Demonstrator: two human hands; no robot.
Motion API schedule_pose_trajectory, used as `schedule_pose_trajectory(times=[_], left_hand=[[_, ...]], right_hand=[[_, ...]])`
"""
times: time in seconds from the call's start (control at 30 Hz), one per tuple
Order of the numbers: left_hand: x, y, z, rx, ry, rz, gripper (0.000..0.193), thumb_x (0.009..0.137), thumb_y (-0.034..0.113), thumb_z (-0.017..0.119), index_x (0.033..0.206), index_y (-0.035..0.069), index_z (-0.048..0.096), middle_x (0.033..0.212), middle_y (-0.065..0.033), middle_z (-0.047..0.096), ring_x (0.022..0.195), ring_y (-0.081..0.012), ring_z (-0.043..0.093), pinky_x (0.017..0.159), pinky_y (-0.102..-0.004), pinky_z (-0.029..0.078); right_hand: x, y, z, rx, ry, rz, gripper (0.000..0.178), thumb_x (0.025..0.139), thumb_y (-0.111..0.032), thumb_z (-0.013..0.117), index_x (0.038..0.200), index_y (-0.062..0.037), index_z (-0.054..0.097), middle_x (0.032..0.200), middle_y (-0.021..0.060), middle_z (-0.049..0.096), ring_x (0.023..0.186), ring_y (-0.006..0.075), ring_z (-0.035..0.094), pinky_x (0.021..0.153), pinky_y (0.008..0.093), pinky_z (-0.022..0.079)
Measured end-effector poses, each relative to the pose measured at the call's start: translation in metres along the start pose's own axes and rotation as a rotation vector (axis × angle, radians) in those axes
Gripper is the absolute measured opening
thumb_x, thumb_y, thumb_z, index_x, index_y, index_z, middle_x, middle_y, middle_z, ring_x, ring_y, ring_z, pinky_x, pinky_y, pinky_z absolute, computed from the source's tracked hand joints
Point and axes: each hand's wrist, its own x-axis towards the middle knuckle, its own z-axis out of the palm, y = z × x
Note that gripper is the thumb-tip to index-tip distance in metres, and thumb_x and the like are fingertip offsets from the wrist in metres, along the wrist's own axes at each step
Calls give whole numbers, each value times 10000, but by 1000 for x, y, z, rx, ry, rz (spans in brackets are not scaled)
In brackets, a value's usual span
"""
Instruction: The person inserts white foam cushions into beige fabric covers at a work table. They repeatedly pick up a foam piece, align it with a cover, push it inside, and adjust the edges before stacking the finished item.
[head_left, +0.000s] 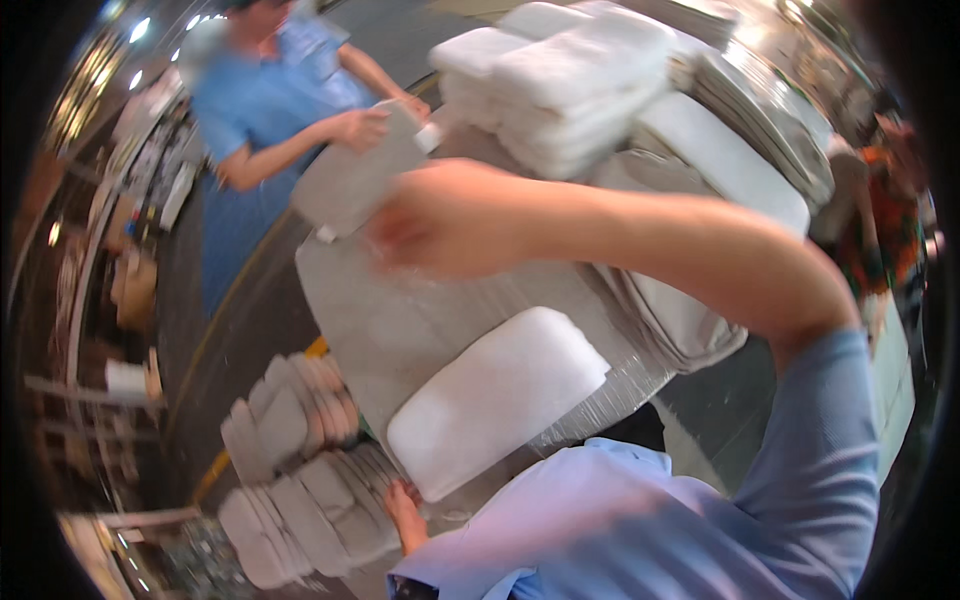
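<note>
My right arm reaches across the work surface, and my right hand (445,222) hovers over its far left part, smeared by motion. Its fingers look bent, but whether they grip anything is unclear. Just beyond it is a flat grey cushion-like piece (350,185) with small white tabs, held by a co-worker in blue. My left hand (405,512) is low, beside the near left corner of a white padding sheet (500,400) and next to a pile of grey cushion-like pieces (325,510). Its fingers are small and partly hidden. The white sheet lies on the grey, plastic-wrapped surface (360,310).
A tall stack of white padding (570,80) stands at the back. Folded grey pieces (690,310) and another white pad (720,160) lie at the right. More grey pieces (280,420) are piled at the left. Another person in orange (885,220) is at far right.
</note>
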Motion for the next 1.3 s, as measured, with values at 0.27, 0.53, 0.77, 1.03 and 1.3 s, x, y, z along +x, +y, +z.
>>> schedule_pose_trajectory(times=[0.27,0.53,0.77,1.03,1.3], left_hand=[[-17,-6,31,-9,40,136,585,1121,404,538,1435,-87,591,1377,-193,676,1273,-294,629,1096,-379,463],[-7,-1,46,-101,20,-78,729,1108,516,480,1515,-87,531,1521,-197,598,1393,-266,558,1152,-358,424],[1,-3,40,-395,14,-203,756,1087,583,459,1473,-55,583,1463,-150,632,1321,-248,588,1102,-356,452],[7,37,11,342,-58,-54,750,1119,591,370,1419,-46,629,1429,-211,665,1284,-336,636,1086,-434,471],[-15,52,78,-142,-76,100,714,1150,518,391,1502,-88,529,1507,-211,601,1358,-316,596,1133,-415,473]], right_hand=[[-171,186,177,77,204,724,650,1038,-397,681,1526,4,525,1414,288,634,1227,391,666,1049,448,520],[-203,203,263,220,382,711,699,1106,-464,533,1597,12,389,1499,297,567,1393,400,561,1160,447,428],[-183,187,266,173,378,801,645,1127,-486,470,1540,8,440,1448,260,606,1336,362,591,1107,442,453],[-219,202,225,661,460,953,681,1132,-497,507,1617,-32,396,1467,164,603,1351,272,561,1118,387,439],[-253,147,234,957,468,949,724,885,-245,883,1484,-18,547,1292,178,693,1176,280,672,997,423,536]])
